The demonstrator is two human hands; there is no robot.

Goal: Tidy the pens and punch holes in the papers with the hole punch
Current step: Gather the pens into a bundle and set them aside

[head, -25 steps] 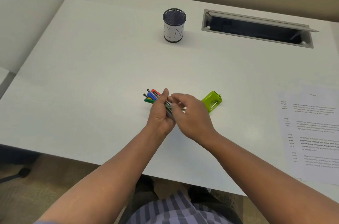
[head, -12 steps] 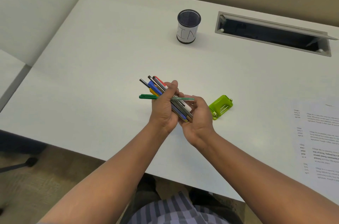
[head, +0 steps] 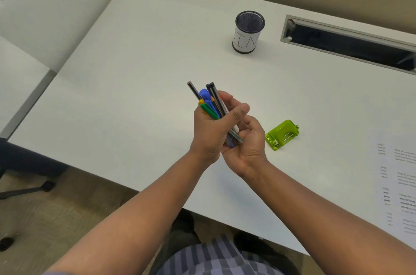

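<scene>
A bunch of pens [head: 211,105] is gripped in the left hand [head: 211,130], fingers wrapped round the middle of the bundle, so it's held up off the counter [head: 135,85] roughly mid-way along, a bit nearer the front edge. Black, blue, green and yellow caps are fanned out at the top, tilted toward the back-left. The lower ends of the pens are cupped in the right hand [head: 247,146], palm up, fingers curled loosely under the tips, so both hands are closed on the same bundle.

The green hole punch [head: 282,135] is sat on the counter just beside the right hand, on the side toward the right edge, not touched by anything. The papers [head: 398,184] are laid flat near the right edge, partly cut off by the frame, well apart from the hands. A mesh cup [head: 247,32] with a white label is stood upright toward the back edge, and a cable slot [head: 349,42] is set into the counter at the back-right corner.
</scene>
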